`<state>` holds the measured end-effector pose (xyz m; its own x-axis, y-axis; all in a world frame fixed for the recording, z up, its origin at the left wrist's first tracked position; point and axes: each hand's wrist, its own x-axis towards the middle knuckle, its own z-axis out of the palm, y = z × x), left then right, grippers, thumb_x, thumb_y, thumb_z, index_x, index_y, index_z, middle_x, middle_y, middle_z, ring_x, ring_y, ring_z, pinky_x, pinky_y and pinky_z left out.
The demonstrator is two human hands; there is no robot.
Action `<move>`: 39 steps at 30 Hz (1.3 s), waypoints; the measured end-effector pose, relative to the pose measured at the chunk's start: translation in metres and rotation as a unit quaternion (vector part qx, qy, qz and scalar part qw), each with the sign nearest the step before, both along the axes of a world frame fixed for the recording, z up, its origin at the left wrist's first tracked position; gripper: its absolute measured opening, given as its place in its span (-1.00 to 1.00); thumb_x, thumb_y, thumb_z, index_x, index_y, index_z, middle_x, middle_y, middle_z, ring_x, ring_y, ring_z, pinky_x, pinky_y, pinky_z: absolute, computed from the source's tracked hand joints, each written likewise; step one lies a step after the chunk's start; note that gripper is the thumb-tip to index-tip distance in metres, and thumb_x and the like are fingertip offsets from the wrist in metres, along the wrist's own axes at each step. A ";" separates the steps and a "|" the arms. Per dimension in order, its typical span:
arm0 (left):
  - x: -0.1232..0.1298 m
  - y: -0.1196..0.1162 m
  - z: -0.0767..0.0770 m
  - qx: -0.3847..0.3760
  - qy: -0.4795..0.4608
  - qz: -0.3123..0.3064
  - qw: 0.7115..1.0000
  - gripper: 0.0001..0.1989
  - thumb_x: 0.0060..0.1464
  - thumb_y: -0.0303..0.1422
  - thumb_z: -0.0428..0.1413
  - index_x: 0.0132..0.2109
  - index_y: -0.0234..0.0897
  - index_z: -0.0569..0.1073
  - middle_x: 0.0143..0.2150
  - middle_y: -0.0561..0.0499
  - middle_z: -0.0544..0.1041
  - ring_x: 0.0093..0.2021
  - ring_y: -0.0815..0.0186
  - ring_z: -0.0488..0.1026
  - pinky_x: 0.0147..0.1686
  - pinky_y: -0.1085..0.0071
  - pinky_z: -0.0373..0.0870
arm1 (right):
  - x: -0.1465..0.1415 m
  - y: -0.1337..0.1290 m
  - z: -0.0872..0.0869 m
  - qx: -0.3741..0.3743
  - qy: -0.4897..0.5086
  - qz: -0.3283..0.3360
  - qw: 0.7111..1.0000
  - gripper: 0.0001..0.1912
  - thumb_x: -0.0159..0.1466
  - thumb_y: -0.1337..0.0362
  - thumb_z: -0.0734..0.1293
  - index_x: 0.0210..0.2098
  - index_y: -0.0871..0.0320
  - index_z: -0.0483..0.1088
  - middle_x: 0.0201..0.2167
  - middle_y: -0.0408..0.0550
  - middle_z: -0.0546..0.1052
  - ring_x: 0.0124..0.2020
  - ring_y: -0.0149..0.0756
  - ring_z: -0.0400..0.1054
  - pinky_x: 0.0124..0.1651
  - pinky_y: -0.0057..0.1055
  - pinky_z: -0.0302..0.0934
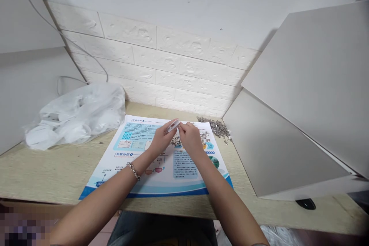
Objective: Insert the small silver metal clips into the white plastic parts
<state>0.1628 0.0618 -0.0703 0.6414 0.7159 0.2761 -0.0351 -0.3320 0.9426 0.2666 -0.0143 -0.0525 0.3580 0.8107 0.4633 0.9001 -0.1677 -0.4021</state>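
Over the middle of a printed blue-and-white poster (121, 177), my two hands meet. My left hand (163, 135) is closed around a small white plastic piece (173, 125) with an opening in its face. At the right end of that piece, my right hand (188, 135) has its fingers pinched together; whatever sits between them is too small to make out. Small silvery metal parts (175, 141) lie on the poster beneath and between the hands. A larger heap of similar metal parts (218, 127) spreads past the poster's upper right corner.
A clear plastic bag (80, 113) of white pieces rests on the table (37, 177) at the left. White panels (276, 138) stand at the right, and a white brick-patterned wall (173, 61) rises behind. A cable (83, 50) hangs at the left. Something black (306, 204) lies under the right panel.
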 end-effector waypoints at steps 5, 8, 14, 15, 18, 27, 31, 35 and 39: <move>0.000 0.001 0.002 -0.023 -0.038 -0.023 0.999 -0.62 0.04 -0.26 0.03 0.02 -0.27 0.39 0.04 -0.06 0.42 0.05 0.19 0.32 0.04 0.27 0.24 | 0.004 0.000 0.000 -0.007 -0.012 0.027 1.000 -0.76 0.26 0.34 0.13 -0.36 0.20 0.41 -0.54 -0.13 0.26 -0.47 -0.41 0.14 -0.40 -0.51 -0.05; 0.000 0.003 0.003 -0.041 -0.047 -0.036 0.997 -0.63 0.03 -0.25 0.04 0.00 -0.26 0.41 0.03 -0.06 0.43 0.04 0.18 0.33 0.04 0.25 0.25 | 0.005 -0.001 0.002 -0.008 -0.001 0.028 1.000 -0.77 0.26 0.34 0.14 -0.39 0.19 0.41 -0.56 -0.14 0.24 -0.48 -0.41 0.14 -0.40 -0.51 -0.05; -0.001 0.006 0.004 -0.062 -0.046 -0.054 0.996 -0.65 0.01 -0.25 0.06 -0.05 -0.25 0.44 0.02 -0.07 0.44 0.03 0.17 0.33 0.02 0.23 0.26 | 0.006 -0.002 0.006 0.010 0.025 0.035 0.999 -0.80 0.22 0.34 0.18 -0.45 0.16 0.42 -0.61 -0.17 0.26 -0.48 -0.41 0.15 -0.41 -0.51 -0.05; -0.001 0.007 0.005 -0.063 -0.046 -0.058 0.995 -0.66 0.00 -0.25 0.06 -0.06 -0.25 0.45 0.01 -0.07 0.45 0.03 0.17 0.34 0.02 0.22 0.26 | 0.006 -0.002 0.007 0.009 0.030 0.035 0.999 -0.79 0.21 0.33 0.19 -0.47 0.15 0.42 -0.61 -0.17 0.27 -0.48 -0.41 0.15 -0.41 -0.51 -0.05; -0.001 0.009 0.005 -0.063 -0.042 -0.071 0.995 -0.64 0.00 -0.27 0.06 -0.04 -0.28 0.44 0.02 -0.09 0.44 0.02 0.15 0.34 0.03 0.19 0.25 | 0.007 -0.002 0.008 0.002 0.062 0.032 0.998 -0.78 0.19 0.31 0.21 -0.52 0.14 0.42 -0.62 -0.17 0.30 -0.49 -0.41 0.16 -0.42 -0.51 -0.04; -0.002 0.006 0.001 -0.037 -0.031 -0.047 0.998 -0.64 -0.01 -0.32 0.06 -0.03 -0.26 0.44 0.00 -0.05 0.46 0.02 0.17 0.35 0.04 0.22 0.23 | 0.005 -0.004 0.010 -0.008 0.217 0.025 0.976 -0.71 0.13 0.19 0.20 -0.61 0.15 0.41 -0.72 -0.22 0.19 -0.59 -0.43 0.09 -0.52 -0.52 -0.06; -0.002 0.003 -0.002 -0.019 -0.010 -0.036 0.999 -0.62 -0.01 -0.32 0.05 0.00 -0.25 0.42 -0.02 -0.02 0.47 0.01 0.17 0.35 0.02 0.19 0.25 | 0.004 -0.004 0.008 0.012 0.232 0.022 0.972 -0.71 0.11 0.18 0.20 -0.64 0.16 0.40 -0.71 -0.21 0.23 -0.57 -0.43 0.13 -0.50 -0.53 -0.03; -0.001 0.003 -0.004 -0.021 -0.007 -0.020 1.000 -0.58 -0.01 -0.30 0.05 0.03 -0.27 0.41 0.00 -0.03 0.46 0.02 0.14 0.35 0.04 0.17 0.23 | 0.003 -0.002 0.007 0.023 0.224 0.010 0.974 -0.70 0.12 0.19 0.19 -0.65 0.16 0.38 -0.69 -0.20 0.25 -0.56 -0.41 0.14 -0.48 -0.51 -0.02; 0.000 0.001 -0.007 -0.025 -0.016 -0.011 1.000 -0.57 -0.01 -0.29 0.06 0.05 -0.26 0.39 0.03 -0.03 0.44 0.03 0.14 0.34 0.05 0.18 0.23 | 0.002 -0.001 0.006 0.022 0.203 0.004 0.979 -0.68 0.13 0.22 0.18 -0.69 0.17 0.33 -0.69 -0.20 0.22 -0.56 -0.42 0.12 -0.46 -0.50 -0.04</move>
<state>0.1632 0.0631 -0.0769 0.6481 0.7154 0.2610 -0.0717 -0.2839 0.9562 0.2686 -0.0152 -0.0463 0.5128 0.7974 0.3183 0.6661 -0.1356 -0.7334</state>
